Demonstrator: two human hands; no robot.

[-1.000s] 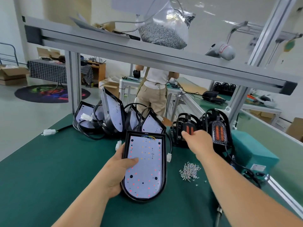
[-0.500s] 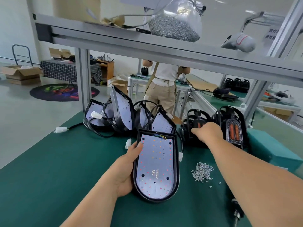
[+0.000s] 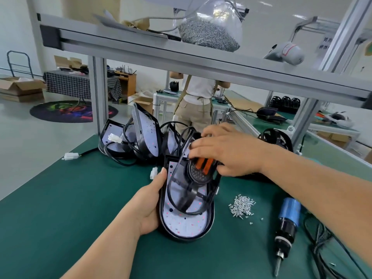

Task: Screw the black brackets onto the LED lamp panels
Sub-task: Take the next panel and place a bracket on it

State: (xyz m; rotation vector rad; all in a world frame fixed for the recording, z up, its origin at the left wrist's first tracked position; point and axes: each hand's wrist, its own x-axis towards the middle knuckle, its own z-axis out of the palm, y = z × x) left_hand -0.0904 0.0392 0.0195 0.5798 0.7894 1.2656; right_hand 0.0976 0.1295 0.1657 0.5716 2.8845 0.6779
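In the head view you are at the fitting step. The black bracket sits tilted over the LED lamp panel, which lies face up on the green worktop. The bracket's lower end is close to the panel's face and its upper end is raised, so I judge it not yet seated; motion blur hides whether it touches. Your left hand reaches in from the panel's left, fingers curled under its rim and thumb lying along the edge to steady it. Your right hand comes over the panel's far end, palm down, fingers closed round the bracket's top by the orange insert. Next, lower the bracket flat and line up its holes. The loose screws lie just right of the panel, with the electric screwdriver beyond them.
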